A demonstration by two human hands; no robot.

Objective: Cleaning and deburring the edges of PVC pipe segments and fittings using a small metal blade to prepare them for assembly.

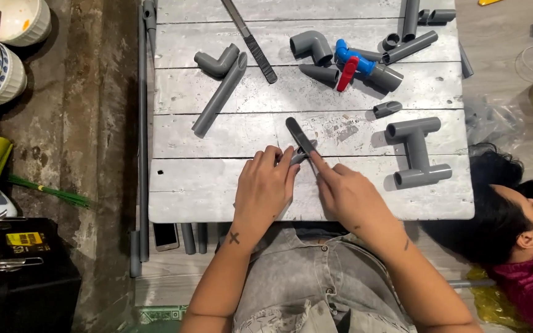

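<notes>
Pinning a short grey pipe piece (302,155) against the whitewashed plank table (217,191), the left hand (265,188) is clenching around it while the right hand (348,196) is gripping a flat dark file (299,137) with a finger along its blade. A slip could be driving that blade into the left fingertips (284,159). Bowls (7,43) are sitting on stained concrete at far left, loose grey fittings (416,152) are crowding the table's right, and another person (519,234) is lying beside it.

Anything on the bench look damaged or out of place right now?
Nothing looks broken or spilled. Pipe pieces lie scattered; a long pipe rests askew across a board gap. Both hands pinch a small pipe piece beside a dark file.
</notes>
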